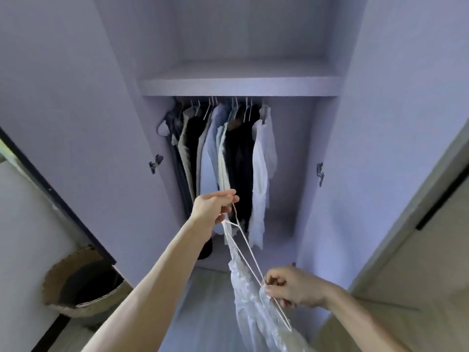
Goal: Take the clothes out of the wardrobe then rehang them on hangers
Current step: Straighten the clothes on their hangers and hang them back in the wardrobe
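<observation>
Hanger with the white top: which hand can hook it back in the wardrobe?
Probably the left hand. It pinches the hanger at its hook end, raised close to the hanging clothes. The right hand grips the low end, by the white top.

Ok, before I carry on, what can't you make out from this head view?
All in the head view.
White garment: lower part cut off by the bottom edge; type unclear.
Wire hanger: hook hidden inside the fingers of the left hand.
Hung hangers: tops hidden behind the shelf.
Dark clothes mid-wardrobe: too shadowed to count.
Basket: inside lost in shadow.
</observation>
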A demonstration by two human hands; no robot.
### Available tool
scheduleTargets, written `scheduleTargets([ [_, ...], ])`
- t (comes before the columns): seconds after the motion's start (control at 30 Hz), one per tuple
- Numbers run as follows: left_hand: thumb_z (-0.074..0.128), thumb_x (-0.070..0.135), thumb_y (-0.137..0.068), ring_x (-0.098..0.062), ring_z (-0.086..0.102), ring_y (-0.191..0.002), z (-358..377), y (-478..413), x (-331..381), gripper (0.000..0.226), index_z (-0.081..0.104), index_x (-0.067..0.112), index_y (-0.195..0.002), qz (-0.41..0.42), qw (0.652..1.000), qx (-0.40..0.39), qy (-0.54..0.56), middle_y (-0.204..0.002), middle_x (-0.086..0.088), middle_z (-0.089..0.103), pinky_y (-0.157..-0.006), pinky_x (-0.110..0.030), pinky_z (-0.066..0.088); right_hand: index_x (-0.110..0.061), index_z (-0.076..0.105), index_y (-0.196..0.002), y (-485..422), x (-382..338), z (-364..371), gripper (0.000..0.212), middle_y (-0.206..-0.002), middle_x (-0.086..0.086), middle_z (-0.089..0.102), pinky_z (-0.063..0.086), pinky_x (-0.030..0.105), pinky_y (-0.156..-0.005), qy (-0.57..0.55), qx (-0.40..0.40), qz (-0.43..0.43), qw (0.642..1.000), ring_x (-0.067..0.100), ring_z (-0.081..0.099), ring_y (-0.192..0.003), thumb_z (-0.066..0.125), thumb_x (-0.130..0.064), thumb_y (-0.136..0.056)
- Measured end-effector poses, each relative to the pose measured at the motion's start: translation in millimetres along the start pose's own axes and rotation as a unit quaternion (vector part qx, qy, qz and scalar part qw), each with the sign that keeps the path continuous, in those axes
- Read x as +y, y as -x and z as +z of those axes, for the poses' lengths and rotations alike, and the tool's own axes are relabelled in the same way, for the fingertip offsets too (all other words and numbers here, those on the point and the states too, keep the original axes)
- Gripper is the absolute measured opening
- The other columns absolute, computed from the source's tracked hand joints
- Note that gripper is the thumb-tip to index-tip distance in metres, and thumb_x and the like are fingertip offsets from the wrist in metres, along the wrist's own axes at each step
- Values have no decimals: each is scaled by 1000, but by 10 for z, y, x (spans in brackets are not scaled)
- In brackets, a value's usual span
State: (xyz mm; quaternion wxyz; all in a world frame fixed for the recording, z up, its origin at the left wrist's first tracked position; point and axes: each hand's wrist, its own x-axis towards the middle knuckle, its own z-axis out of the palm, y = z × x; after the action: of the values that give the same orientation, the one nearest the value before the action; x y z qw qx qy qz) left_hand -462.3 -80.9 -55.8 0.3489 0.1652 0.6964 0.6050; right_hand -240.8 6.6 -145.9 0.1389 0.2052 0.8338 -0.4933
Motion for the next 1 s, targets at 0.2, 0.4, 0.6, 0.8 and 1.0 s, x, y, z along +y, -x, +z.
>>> scheduleTargets([
  [0.2, 60, 30, -97, -6, 57, -115, 427, -147, 281, 48, 51, 30, -143, 71, 966, -136, -207, -130, 9, 61, -101, -31, 46, -9, 53, -83, 11, 157, -6, 18, -66, 3, 58, 45, 24, -53, -201, 115, 2, 973, 12, 51, -52, 53, -15, -100],
  [0.4, 54, 37, -99, -34, 51, -131, 343, -369, 488, 60, 31, 35, -153, 178, 884, -112, -417, -154, 3, 39, -95, -37, 52, 0, 50, -82, -280, 140, -294, 20, -62, -6, 55, 44, 21, -52, -187, 278, 41, 941, 10, 47, -45, 46, -8, -100],
  [0.6, 53, 38, -98, -19, 1, -154, -1, -828, 639, 70, 17, 34, -158, 235, 817, -37, -525, -167, -1, 7, -124, -47, 11, -16, 61, -85, -951, 192, -871, 19, -74, -8, 64, 51, 33, -66, -211, 365, 68, 904, 8, 51, -49, 45, -16, -96],
  [0.8, 53, 40, -98, -21, -8, -153, -267, -1484, 832, 77, 5, 41, -157, 304, 750, 62, -584, -167, 1, -8, -121, -54, 4, -14, 64, -99, -1818, 51, -1783, 22, -92, 0, 62, 45, 36, -75, -194, 394, 44, 897, 18, 52, -75, 42, -14, -95],
  [1.0, 58, 42, -94, -30, 0, -154, -224, -2201, 1360, 81, 10, 35, -159, 366, 670, 138, -631, -167, -1, -6, -118, -62, 11, -11, 63, -115, -2476, -120, -2745, 31, -104, 4, 60, 49, 40, -87, -156, 420, 23, 894, 23, 56, -91, 39, -13, -96],
])
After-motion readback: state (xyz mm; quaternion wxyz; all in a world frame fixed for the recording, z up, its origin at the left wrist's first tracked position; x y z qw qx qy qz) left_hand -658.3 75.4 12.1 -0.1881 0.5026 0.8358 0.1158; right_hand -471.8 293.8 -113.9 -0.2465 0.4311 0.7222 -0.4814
